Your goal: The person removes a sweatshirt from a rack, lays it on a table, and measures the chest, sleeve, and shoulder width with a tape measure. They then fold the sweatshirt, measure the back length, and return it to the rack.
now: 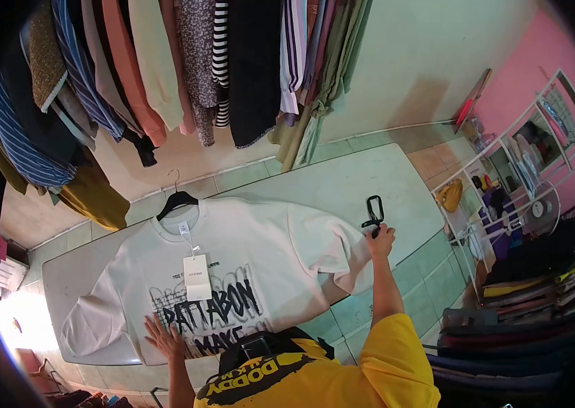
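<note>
A white T-shirt (294,265) with black lettering lies spread front up on a long pale table (403,183). A black hanger (177,200) sits inside its neckline, hook outward. A white paper tag (197,277) hangs from the collar over the chest. My left hand (165,336) rests open on the lower front, fingers spread beside the print. At the sleeve on the right, my right hand (382,239) is closed around the lower end of a black object (375,206) with an oblong loop; its exact kind does not show.
Many garments (195,61) hang in a row above the table's far side. Folded clothes (525,319) are stacked at the right, below a white metal rack (467,238) and a fan (541,209). Bright light enters at the lower left.
</note>
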A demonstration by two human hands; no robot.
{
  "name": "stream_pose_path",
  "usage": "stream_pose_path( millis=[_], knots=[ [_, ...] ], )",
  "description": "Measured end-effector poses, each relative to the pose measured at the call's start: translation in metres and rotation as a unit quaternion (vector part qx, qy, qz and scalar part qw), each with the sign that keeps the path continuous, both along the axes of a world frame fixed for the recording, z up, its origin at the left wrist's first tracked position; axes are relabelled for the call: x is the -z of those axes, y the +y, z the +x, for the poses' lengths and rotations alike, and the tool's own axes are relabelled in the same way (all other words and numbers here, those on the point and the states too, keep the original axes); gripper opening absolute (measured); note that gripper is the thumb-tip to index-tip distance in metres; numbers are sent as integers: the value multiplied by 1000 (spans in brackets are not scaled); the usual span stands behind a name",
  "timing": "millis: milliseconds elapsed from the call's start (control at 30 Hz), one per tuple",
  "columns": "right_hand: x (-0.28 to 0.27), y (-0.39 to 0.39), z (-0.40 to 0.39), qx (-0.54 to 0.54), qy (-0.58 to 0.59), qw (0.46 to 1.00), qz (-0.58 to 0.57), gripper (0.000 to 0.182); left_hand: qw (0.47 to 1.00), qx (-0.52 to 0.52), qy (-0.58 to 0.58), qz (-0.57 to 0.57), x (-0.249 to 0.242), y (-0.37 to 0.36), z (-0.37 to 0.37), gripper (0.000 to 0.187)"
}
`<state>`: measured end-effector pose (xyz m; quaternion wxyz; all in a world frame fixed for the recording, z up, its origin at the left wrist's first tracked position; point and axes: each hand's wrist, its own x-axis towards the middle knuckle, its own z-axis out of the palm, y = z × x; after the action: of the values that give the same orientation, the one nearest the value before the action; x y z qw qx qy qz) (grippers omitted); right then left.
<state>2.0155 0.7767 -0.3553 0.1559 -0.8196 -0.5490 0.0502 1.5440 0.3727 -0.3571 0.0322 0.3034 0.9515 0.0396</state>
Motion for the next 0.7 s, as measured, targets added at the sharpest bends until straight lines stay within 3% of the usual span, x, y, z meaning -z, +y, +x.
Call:
stream_pose_path(
  millis=[133, 200, 233, 333, 367, 400, 433, 467, 533, 600, 633, 700],
  knots=[
    [35, 5, 22, -85, -34, 994, 63, 40, 1000, -16, -18, 2, -4, 2, 4, 58],
    [46, 15, 43, -148, 9, 981, 123, 35, 1000, -20, -15, 10, -5, 1, 5, 58],
    [43, 23, 60, -126, 69, 987, 74, 33, 1000, -18, -20, 9, -4, 1, 4, 59],
    [38, 42, 136, -28, 134, 948, 288, 33, 1000, -18, -19, 15, -4, 0, 3, 59],
    [-16, 36, 137, 170, 171, 941, 238, 35, 1000, -13, -20, 18, -3, 0, 3, 59],
    [-37, 36, 153, 170, 85, 893, 408, 38, 1000, -9, -22, 21, -3, 0, 2, 59],
    [-76, 31, 165, 167, 108, 852, 484, 39, 1000, -7, -17, 16, -3, 0, 3, 59],
    [-104, 23, 182, 149, 61, 834, 527, 39, 1000, -14, -14, 14, -4, 1, 2, 59],
    [-195, -5, 123, 118, 166, 730, 652, 39, 1000, -13, -20, 15, -7, 2, 4, 60],
    [-248, -38, 68, -17, 409, 676, 613, 39, 1000, -19, -17, 14, -6, 2, 3, 61],
    [-250, -47, 47, -19, 414, 676, 609, 39, 1000, -15, -17, 21, -4, 1, 3, 61],
    [-250, -67, 6, -290, 653, 569, 407, 36, 999, -4, -18, 36, -4, -1, 2, 62]
  ],
)
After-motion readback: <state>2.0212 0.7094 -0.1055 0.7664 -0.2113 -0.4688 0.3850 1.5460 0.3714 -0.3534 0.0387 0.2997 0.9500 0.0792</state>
